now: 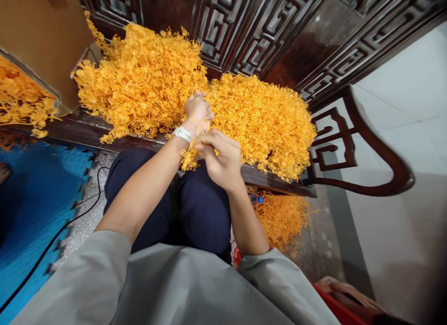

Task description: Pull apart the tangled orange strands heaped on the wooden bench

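My left hand (199,108) is curled closed at the inner edge of the orange heaps, a white watch (183,134) on its wrist. Strands of orange branched plastic run from its fingers and palm toward my right hand (221,156). The right fingers are pinched together on part of that orange branched plastic piece (189,160), whose knobbly end dangles below the wrist, above my knees. Just beyond the hands lie a taller left heap (146,78) and a lower right heap (261,122) of similar thin, knobby orange pieces.
The heaps rest on a dark wooden bench (279,181) with a carved back (240,27) and curved armrest (401,176). A cardboard box (42,27) stands at left. More orange strands (282,218) and a blue-capped bottle (257,199) lie below. A black cable (70,221) crosses beside blue mats (38,185).
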A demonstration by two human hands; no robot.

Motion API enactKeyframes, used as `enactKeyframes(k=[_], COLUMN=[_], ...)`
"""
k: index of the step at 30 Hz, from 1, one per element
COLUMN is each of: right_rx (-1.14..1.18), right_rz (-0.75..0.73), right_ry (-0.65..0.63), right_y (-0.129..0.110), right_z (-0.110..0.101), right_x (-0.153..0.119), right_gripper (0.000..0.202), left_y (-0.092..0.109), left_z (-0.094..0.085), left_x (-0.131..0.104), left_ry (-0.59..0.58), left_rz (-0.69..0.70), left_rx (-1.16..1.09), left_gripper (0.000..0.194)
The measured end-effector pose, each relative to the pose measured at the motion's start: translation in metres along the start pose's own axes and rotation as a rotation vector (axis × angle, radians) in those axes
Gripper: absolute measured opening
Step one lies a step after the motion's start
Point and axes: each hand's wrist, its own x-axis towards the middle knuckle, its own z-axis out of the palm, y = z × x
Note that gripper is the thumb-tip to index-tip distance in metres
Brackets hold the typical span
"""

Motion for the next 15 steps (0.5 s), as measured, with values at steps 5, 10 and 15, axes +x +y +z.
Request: enactKeyframes(k=[5,10,15], right_rx=[0.305,-0.159,-0.033], right_rz=[-0.116,0.097,-0.188], right_ry=[0.108,0.065,0.076], right_y=[-0.036,0.011,-0.027], right_z=[-0.020,-0.024,-0.015], right_x=[-0.002,0.005,-0.004], right_gripper=[0.013,0.011,0.018], left_y=[0.009,-0.001,0.003], left_z=[-0.011,0.001,0.004], left_x=[0.023,0.001,-0.012], left_ry=[0.038,-0.050,0.057], left_rz=[-0.048,0.032,0.035], left_rx=[-0.033,0.057,0.030], left_gripper=[0.030,0.028,0.029])
